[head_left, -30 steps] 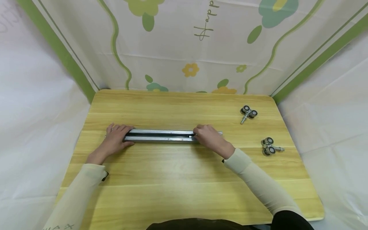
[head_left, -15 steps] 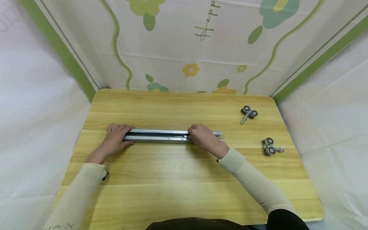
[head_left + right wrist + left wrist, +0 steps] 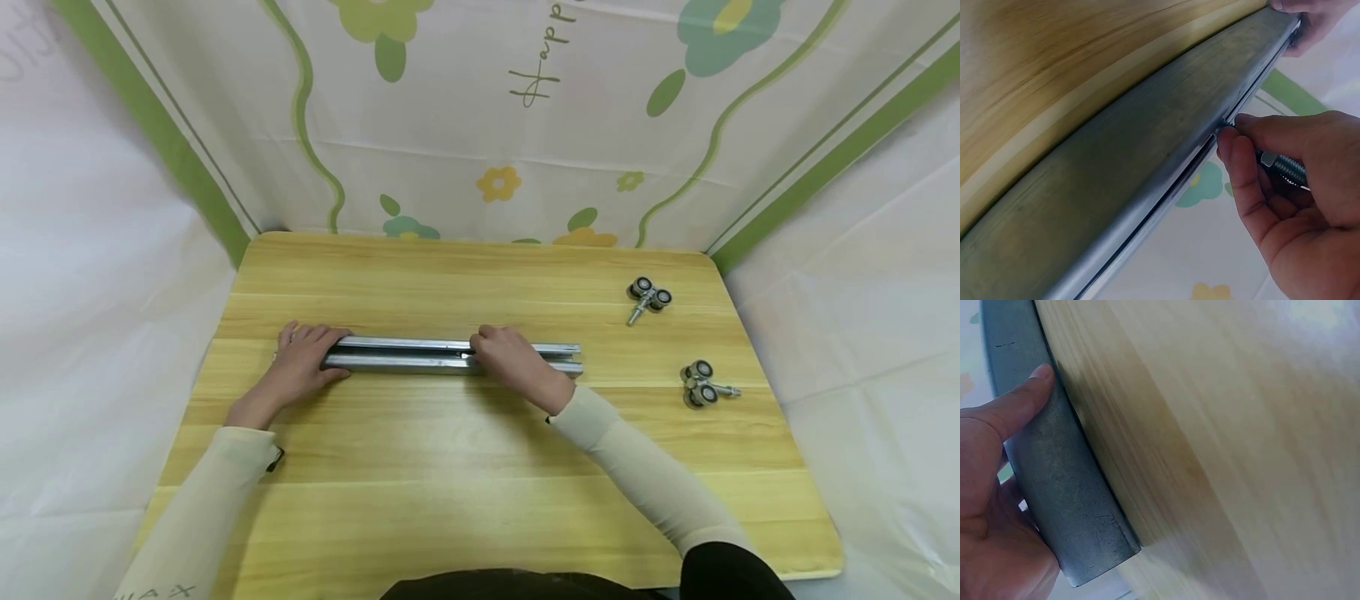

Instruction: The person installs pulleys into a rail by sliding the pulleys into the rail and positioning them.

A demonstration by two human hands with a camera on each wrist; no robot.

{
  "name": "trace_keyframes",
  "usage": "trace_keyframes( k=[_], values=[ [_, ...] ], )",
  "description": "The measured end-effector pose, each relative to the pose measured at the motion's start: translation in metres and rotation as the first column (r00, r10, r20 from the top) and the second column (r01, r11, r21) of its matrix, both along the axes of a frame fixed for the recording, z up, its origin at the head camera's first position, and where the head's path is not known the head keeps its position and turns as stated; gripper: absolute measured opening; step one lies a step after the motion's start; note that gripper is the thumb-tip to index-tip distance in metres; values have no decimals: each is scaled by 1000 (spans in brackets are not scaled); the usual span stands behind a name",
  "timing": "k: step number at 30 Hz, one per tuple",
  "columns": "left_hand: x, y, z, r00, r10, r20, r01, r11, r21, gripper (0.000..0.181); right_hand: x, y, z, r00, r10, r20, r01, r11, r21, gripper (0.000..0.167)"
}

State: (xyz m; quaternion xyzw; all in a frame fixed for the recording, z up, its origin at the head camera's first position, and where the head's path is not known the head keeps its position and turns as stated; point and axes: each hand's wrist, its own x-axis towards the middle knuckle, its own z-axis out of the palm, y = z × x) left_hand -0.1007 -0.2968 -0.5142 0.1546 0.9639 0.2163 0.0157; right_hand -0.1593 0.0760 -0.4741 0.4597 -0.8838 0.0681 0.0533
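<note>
At the left end of a metal rail (image 3: 420, 364) lying on the table (image 3: 450, 500), the left hand (image 3: 300, 360) grips it, thumb on the near side. Around the rail's middle, the right hand (image 3: 517, 365) pinches a bolt (image 3: 1286, 169) at the slot; this one seems fitted, its inner end hidden. Farther right, a far wheeled bolt (image 3: 647, 297) and a near wheeled bolt (image 3: 706, 392) lie loose, apparently left to do.

There is one long, slotted channel rail of silver-grey metal (image 3: 405, 365), one threaded silver metal bolt (image 3: 1288, 167), two loose black-and-silver metal roller trolleys (image 3: 648, 297) (image 3: 703, 387), one pale yellow wood-grain bench (image 3: 450, 492), two cream fabric sleeves (image 3: 202, 504) (image 3: 645, 467) and two bare-handed grips (image 3: 302, 362) (image 3: 510, 358).
</note>
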Motion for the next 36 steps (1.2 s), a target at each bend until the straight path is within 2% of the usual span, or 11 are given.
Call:
trace_keyframes(
  k=[7,12,16,27,36],
  values=[
    [-2,0,0,1000,-2,7,2,1000,-8,63,1,-11,2,1000,11,-21,-10,1000,18,8],
    [-2,1,-2,1000,-2,-22,2,1000,6,63,1,-18,1,999,17,-42,-16,1000,25,11],
    [-1,1,-2,999,-4,-38,5,1000,15,63,2,-24,3,1000,17,-25,-16,999,33,11],
    [-1,1,0,1000,-3,-19,3,1000,4,63,3,-36,-1,998,43,-48,-41,998,43,10],
    [-2,1,-2,1000,-1,-14,1,1000,4,62,5,-42,1,998,55,-28,-53,996,66,11]
  ],
)
